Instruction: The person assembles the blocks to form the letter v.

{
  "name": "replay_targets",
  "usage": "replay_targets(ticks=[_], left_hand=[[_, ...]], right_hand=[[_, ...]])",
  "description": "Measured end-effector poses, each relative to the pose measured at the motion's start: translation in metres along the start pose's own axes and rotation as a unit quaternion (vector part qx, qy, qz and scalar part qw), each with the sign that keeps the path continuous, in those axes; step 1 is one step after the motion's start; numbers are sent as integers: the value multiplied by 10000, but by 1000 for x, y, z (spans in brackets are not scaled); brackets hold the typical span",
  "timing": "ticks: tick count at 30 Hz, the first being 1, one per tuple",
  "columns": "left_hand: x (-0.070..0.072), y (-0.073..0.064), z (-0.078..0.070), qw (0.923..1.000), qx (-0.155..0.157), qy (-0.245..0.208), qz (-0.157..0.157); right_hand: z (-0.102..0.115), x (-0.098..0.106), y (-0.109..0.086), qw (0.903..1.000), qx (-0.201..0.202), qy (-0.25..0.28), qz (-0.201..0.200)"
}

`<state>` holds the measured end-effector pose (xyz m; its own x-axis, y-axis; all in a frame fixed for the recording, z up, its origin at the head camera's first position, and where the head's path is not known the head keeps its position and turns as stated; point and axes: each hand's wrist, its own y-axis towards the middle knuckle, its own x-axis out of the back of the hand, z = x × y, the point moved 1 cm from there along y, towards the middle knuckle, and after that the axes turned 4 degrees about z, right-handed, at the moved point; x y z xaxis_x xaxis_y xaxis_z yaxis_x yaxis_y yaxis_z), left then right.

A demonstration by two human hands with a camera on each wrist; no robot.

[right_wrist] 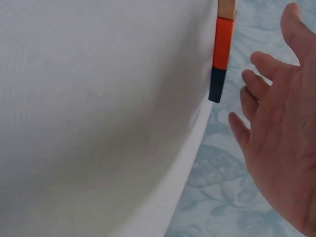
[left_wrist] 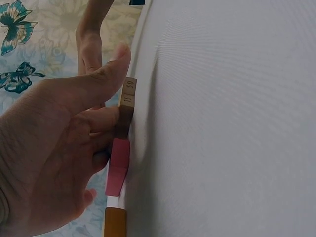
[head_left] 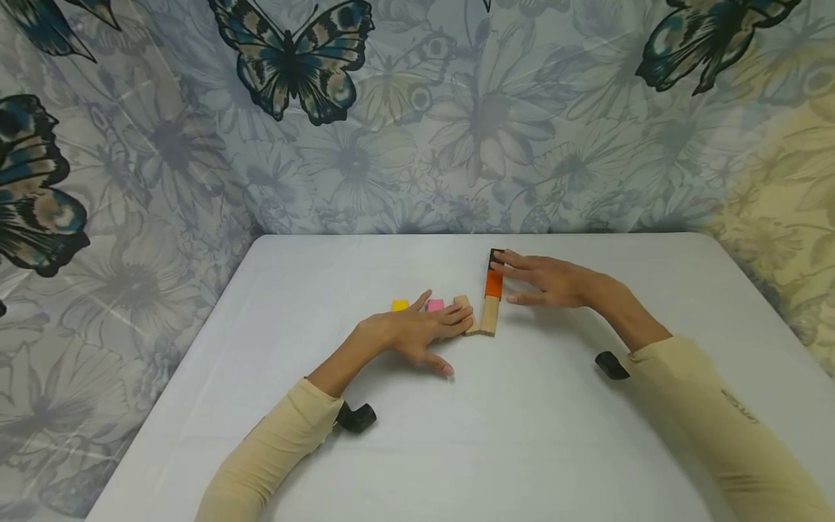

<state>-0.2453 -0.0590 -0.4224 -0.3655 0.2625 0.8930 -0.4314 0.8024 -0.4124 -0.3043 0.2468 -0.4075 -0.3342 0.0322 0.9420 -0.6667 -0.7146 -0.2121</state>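
Note:
My left hand [head_left: 427, 333] lies over a group of small blocks with its fingers extended, fingertips right at a plain wooden block [head_left: 462, 299]. In the left wrist view, wooden blocks with printed numbers [left_wrist: 128, 93] show beside those fingers. A pink block [head_left: 435, 305] and a yellow block [head_left: 400, 305] are partly hidden behind that hand. To the right, a wooden block [head_left: 489, 316], an orange block [head_left: 493, 283] and a black block [head_left: 492, 259] form a straight line end to end. My right hand [head_left: 551, 280] reaches beside this line, fingers spread, fingertips overlapping the black block.
A white-covered table [head_left: 522, 435] holds the blocks, its far edge close behind them against a butterfly-patterned wall covering [head_left: 489, 123]. Black wrist devices [head_left: 356, 418] hang under both sleeves.

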Motion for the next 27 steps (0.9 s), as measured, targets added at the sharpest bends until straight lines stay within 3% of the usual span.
replay_targets(ticks=[7, 27], left_hand=[[0, 0, 0, 10000, -15, 36, 29], [1, -1, -1, 9999, -28, 124, -79]], right_hand=[[1, -10, 3, 9994, -245, 190, 173], [4, -13, 10, 9993, -282, 168, 171]])
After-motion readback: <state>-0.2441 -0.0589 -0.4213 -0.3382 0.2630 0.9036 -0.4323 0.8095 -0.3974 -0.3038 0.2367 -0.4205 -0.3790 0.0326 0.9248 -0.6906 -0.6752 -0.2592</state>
